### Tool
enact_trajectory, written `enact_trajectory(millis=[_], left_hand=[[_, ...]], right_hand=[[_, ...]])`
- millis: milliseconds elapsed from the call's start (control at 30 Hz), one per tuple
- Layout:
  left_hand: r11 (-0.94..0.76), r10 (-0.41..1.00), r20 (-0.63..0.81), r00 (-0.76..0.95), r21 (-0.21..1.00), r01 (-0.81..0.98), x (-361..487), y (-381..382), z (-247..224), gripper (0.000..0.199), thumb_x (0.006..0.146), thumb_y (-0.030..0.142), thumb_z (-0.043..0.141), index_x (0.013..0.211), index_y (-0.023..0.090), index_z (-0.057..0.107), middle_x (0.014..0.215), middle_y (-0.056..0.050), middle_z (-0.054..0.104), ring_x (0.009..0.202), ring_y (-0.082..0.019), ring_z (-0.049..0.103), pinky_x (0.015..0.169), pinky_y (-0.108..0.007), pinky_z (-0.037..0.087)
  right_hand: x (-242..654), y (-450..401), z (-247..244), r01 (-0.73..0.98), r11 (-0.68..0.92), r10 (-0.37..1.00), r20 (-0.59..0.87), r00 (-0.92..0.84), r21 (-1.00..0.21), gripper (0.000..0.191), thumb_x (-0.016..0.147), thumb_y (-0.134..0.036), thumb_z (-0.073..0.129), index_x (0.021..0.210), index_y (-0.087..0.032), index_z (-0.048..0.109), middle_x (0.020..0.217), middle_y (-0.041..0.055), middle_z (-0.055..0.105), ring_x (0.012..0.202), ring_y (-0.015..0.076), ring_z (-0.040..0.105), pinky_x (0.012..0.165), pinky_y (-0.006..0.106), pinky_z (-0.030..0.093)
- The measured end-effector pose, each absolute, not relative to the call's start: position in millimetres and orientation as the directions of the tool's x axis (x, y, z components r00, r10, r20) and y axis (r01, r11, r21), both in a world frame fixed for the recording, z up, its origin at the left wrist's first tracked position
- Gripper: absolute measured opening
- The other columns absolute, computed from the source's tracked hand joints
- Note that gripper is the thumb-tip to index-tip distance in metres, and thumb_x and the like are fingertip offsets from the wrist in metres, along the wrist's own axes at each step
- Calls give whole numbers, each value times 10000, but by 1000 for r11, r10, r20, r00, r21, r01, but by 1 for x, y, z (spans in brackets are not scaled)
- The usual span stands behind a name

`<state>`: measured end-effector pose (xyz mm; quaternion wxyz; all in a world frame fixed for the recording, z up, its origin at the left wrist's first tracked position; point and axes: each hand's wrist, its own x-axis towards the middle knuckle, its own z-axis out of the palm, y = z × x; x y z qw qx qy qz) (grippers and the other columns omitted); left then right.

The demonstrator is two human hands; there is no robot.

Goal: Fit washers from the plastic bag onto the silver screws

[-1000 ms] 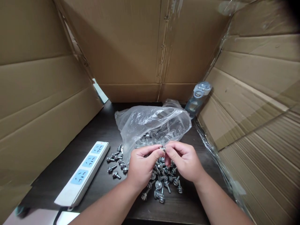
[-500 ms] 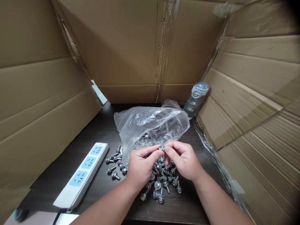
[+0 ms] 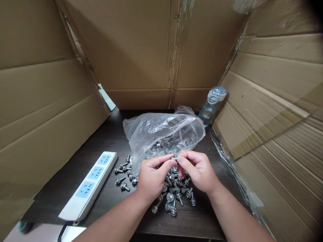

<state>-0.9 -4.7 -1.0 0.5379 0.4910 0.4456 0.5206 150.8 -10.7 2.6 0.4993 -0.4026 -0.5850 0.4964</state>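
Between the fingertips of both hands is a small shiny metal bolt [image 3: 174, 158], mostly covered by the fingers. My left hand [image 3: 154, 176] pinches it from the left with thumb and forefinger. From the right, my right hand [image 3: 197, 169] closes thumb and forefinger on it, the other fingers curled beneath. Under and in front of the hands lies a loose pile of bolts with washers [image 3: 170, 197]. A second group of bolts [image 3: 123, 169] lies left of my left hand. Just beyond the hands a clear plastic bag [image 3: 148, 126] lies with its mouth facing me, more metal pieces inside.
A white power strip [image 3: 88, 188] with blue sockets lies on the dark table [image 3: 101, 137] at left. At the back right stands a water bottle [image 3: 212, 106]. Cardboard walls [image 3: 141, 50] enclose the back and both sides. A pale flat piece [image 3: 107, 98] leans in the back left corner.
The view has shifted slightly. Both hands keep their pinch on the bolt in nearly the same place; the bolt's visible part looks slightly different. The pile and bag stay put.
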Motion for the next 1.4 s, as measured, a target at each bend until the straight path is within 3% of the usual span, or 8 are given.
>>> enact_trajectory(millis=[100,267,467,633,833,933,1133,1400], left_hand=[[-14,996,27,83,988,-154,-1,-5,-3,216,697,303,771,865,167,779,794,-67,735,733,-174,669,674,-250,536],[-2,997,20,77,973,-231,-1,-3,-8,251,713,329,765,895,157,769,739,-66,721,679,-150,641,601,-226,506],[2,995,15,100,986,-164,-1,-4,-4,264,706,341,763,881,143,772,700,-70,716,667,-178,658,611,-260,528],[-63,997,67,35,994,-89,-1,-6,1,180,673,277,781,819,172,781,834,-71,741,779,-198,690,728,-266,554],[-68,994,81,73,986,-155,-2,-4,-7,228,744,338,739,906,180,770,789,-60,734,781,-187,682,701,-259,548],[-40,996,52,67,986,-164,-3,-3,-9,234,726,343,755,889,176,771,869,-72,737,832,-193,675,716,-254,540],[-14,998,22,57,990,-140,-2,-5,-8,221,708,327,771,863,169,773,832,-67,737,799,-182,674,713,-246,537],[-52,994,69,90,983,-176,-3,-3,-10,210,745,331,745,905,197,772,867,-55,741,814,-167,678,744,-237,536]], right_hand=[[152,-9,-2,-7,139,975,138,-173,-990,397,929,-428,508,685,-123,580,529,18,560,460,93,534,462,210,453],[153,-9,1,-178,164,964,196,-181,-970,250,835,-329,663,993,-138,622,737,37,643,600,131,630,561,259,553],[150,-12,5,-118,178,967,196,-162,-977,216,822,-336,668,871,-128,634,678,23,608,546,120,601,511,241,522],[150,-10,2,12,125,975,120,-189,-992,401,915,-448,519,675,-130,559,516,9,551,447,88,516,456,204,438],[152,-12,2,-151,174,964,200,-174,-973,241,841,-319,655,1000,-146,607,764,33,628,613,125,624,566,249,545],[150,-13,4,-153,206,959,230,-164,-967,163,815,-254,681,924,-140,637,865,44,608,626,111,628,564,235,545],[150,-10,3,-80,179,963,191,-191,-981,248,897,-333,579,788,-115,623,639,20,572,518,97,565,489,217,488],[153,-14,3,-166,185,956,216,-198,-969,185,820,-236,675,968,-131,634,838,46,627,625,112,626,565,232,546]])
